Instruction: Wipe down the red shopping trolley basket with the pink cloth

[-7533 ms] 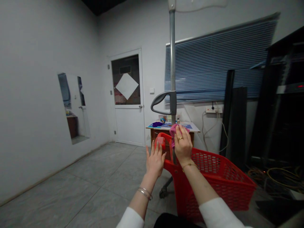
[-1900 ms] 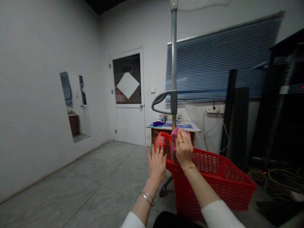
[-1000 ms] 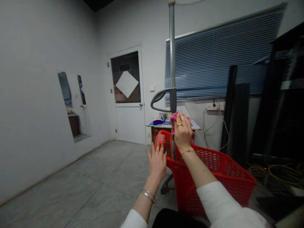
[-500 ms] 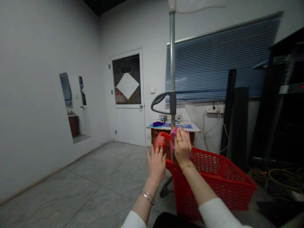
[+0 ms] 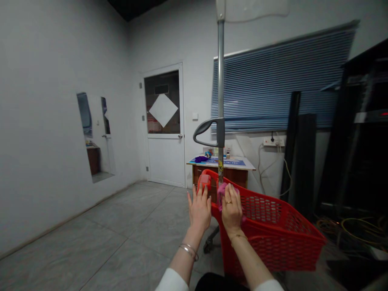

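Note:
My right hand grips a pink cloth, pressed around the lower part of an upright metal pole. A yellow sticker shows on the pole just above the cloth. A grey loop handle is fixed higher on the same pole. My left hand lies with fingers spread, their tips at the red plastic part on the handle end of a red shopping basket. The basket stands beside the pole, and its perforated side spreads to the right.
Behind the pole is a small desk bearing a purple cloth and small bottles. A caster wheel sits on the floor near the basket. Cables and a dark rack are at the right; a white door is behind.
My right hand has slid down the pole with the pink cloth, uncovering the yellow sticker. My left hand has stayed where it was.

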Demonstrator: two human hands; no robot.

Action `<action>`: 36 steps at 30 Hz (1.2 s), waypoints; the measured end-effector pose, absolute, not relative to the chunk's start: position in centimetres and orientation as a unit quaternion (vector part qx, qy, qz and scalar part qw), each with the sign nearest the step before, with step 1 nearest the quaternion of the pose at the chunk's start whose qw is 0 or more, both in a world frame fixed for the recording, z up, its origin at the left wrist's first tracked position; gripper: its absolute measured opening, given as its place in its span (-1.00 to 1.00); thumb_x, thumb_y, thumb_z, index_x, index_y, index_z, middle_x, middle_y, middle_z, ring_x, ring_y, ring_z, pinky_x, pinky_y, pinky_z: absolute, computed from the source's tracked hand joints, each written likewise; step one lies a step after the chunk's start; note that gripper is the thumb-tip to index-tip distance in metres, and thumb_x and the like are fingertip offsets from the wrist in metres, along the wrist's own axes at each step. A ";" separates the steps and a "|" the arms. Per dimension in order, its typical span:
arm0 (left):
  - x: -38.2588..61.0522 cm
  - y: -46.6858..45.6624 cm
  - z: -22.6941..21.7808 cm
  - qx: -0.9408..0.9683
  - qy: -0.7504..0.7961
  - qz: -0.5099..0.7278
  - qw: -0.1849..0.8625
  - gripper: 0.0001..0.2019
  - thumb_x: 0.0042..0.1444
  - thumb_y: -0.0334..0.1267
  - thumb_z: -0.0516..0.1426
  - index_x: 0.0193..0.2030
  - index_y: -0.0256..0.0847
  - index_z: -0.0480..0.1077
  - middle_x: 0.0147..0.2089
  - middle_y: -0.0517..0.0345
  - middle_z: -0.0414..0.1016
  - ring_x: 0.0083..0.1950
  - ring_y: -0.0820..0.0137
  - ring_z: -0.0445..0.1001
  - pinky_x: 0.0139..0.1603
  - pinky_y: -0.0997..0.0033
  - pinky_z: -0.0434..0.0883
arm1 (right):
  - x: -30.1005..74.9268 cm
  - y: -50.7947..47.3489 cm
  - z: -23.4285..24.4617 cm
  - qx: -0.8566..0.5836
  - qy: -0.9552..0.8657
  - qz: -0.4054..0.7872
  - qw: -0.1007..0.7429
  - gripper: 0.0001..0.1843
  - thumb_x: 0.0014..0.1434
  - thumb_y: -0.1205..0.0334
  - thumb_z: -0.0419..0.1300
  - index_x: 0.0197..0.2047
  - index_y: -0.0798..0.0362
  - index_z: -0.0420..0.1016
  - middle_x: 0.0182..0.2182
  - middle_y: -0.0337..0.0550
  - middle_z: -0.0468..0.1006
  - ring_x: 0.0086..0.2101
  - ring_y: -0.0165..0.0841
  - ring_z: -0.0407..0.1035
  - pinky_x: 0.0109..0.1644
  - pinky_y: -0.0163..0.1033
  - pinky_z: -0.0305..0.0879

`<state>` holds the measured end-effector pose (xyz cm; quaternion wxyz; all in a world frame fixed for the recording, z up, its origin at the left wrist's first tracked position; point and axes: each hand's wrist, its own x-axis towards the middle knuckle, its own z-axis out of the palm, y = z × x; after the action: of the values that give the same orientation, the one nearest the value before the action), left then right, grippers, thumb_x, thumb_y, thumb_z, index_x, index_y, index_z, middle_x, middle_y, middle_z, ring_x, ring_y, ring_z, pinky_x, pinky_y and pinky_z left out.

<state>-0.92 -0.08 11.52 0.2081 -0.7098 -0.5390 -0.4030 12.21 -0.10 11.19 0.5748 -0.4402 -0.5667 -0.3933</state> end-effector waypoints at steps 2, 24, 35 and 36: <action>-0.9 0.1 11.6 -0.711 -0.538 -0.404 0.206 -0.54 0.35 -0.25 -0.09 0.38 -0.08 0.13 0.44 0.15 0.06 0.48 0.12 -0.12 0.41 -0.18 -0.03 | 12.3 0.4 12.2 -0.437 -0.567 -0.393 0.577 -0.37 0.33 0.29 -0.05 0.43 0.03 -0.09 0.21 0.06 0.35 0.22 -0.23 0.20 0.29 0.08 0.18; -1.0 1.4 12.2 -0.698 -0.562 -0.400 0.194 -0.54 0.34 -0.26 -0.08 0.37 -0.06 0.16 0.42 0.11 0.11 0.47 0.15 -0.11 0.42 -0.18 -0.06 | 11.5 1.9 12.5 -0.460 -0.566 -0.380 0.568 -0.37 0.35 0.26 -0.09 0.43 0.07 -0.12 0.19 0.10 0.36 0.20 -0.21 0.22 0.27 0.06 0.19; -0.9 1.5 12.3 -0.694 -0.569 -0.397 0.192 -0.55 0.35 -0.25 -0.10 0.35 -0.10 0.18 0.45 0.15 0.05 0.48 0.12 -0.13 0.42 -0.19 -0.10 | 11.4 2.8 16.6 -0.475 -0.575 -0.323 0.583 -0.44 0.36 0.16 -0.16 0.38 0.12 0.07 0.21 0.10 0.34 0.20 -0.22 0.17 0.26 0.02 0.18; -0.8 1.5 12.3 -0.693 -0.569 -0.398 0.192 -0.55 0.35 -0.26 -0.10 0.35 -0.09 0.19 0.44 0.14 0.06 0.48 0.12 -0.12 0.42 -0.19 -0.10 | 11.3 2.5 14.9 -0.479 -0.577 -0.322 0.578 -0.43 0.36 0.17 -0.16 0.39 0.12 0.06 0.20 0.11 0.35 0.18 -0.21 0.19 0.24 0.01 0.22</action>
<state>-0.83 1.54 12.25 0.1923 -0.6932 -0.5692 -0.3981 11.28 2.46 14.85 0.5783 -0.4790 -0.5769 -0.3216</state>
